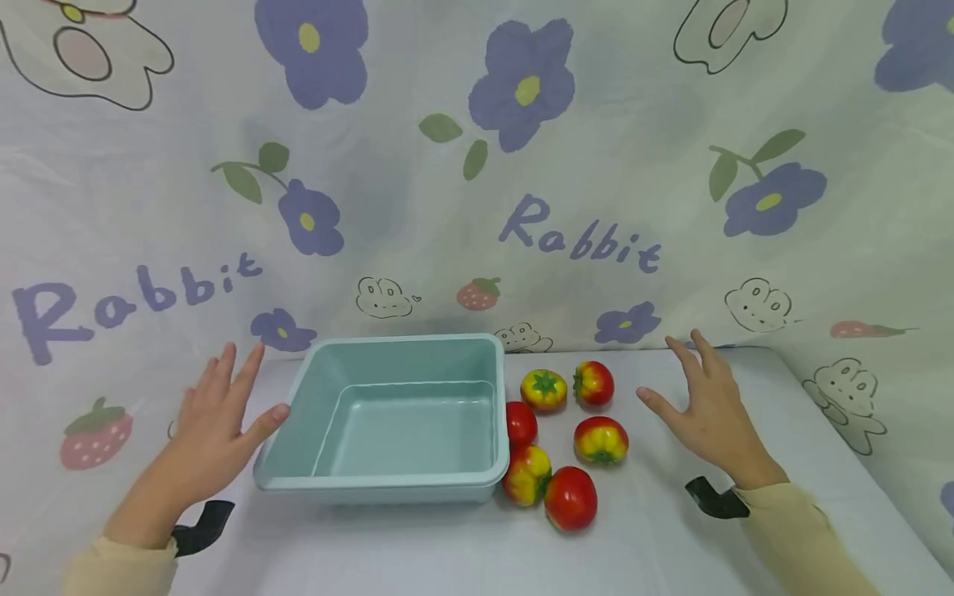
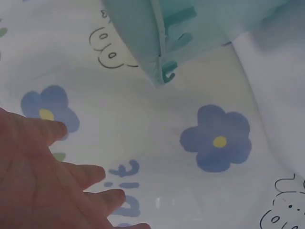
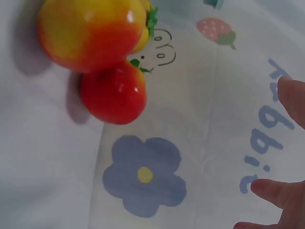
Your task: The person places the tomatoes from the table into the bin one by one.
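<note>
A pale blue-green plastic basin (image 1: 417,480) stands on the table with nothing inside. Just right of it lie several glossy red-and-yellow tomatoes with green tops, among them a mostly red tomato (image 1: 570,499) at the front and a yellow-ribbed tomato (image 1: 544,390) at the back. My left hand (image 1: 212,426) hovers left of the basin, fingers spread, holding nothing. To the right of the tomatoes, my right hand (image 1: 708,406) is raised with its fingers apart and nothing in them. Two tomatoes, one of them a red tomato (image 3: 113,93), show large in the right wrist view.
A white cloth covers the table (image 1: 417,550). Behind it hangs a fabric backdrop (image 1: 417,223) printed with flowers, rabbits and lettering. Both wrists wear a black strap (image 1: 717,498). Two tomatoes rest close against the basin's right side.
</note>
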### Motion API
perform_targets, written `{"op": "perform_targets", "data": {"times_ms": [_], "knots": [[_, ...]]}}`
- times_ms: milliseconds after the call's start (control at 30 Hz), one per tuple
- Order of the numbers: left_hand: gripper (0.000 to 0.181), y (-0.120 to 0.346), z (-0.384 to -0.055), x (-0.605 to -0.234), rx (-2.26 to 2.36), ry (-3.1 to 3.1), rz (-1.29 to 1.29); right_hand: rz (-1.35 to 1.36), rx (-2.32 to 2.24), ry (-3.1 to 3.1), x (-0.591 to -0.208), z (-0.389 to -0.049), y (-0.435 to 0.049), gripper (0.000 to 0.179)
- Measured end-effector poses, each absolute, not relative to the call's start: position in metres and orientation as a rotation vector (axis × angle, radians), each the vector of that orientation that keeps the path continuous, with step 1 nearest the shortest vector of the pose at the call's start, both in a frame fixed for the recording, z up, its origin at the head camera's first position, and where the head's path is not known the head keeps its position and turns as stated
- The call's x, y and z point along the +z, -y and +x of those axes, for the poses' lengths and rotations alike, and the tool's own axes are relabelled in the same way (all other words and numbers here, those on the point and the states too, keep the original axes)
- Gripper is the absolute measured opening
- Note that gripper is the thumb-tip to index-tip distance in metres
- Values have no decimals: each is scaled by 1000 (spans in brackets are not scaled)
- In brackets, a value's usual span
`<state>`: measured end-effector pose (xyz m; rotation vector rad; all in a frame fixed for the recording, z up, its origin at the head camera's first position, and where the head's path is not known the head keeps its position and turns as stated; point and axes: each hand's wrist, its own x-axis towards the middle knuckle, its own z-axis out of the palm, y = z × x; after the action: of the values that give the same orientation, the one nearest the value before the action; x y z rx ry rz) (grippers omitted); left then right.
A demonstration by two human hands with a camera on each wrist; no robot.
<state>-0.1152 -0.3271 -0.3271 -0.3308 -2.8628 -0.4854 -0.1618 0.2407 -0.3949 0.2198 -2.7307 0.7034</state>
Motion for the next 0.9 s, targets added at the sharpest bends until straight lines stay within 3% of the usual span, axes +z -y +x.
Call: {"op": "perform_targets", "data": {"times_ms": [900], "knots": [[74, 307, -96, -358, -850, 2814, -289, 307, 906, 2818, -429, -150, -214, 81]]}}
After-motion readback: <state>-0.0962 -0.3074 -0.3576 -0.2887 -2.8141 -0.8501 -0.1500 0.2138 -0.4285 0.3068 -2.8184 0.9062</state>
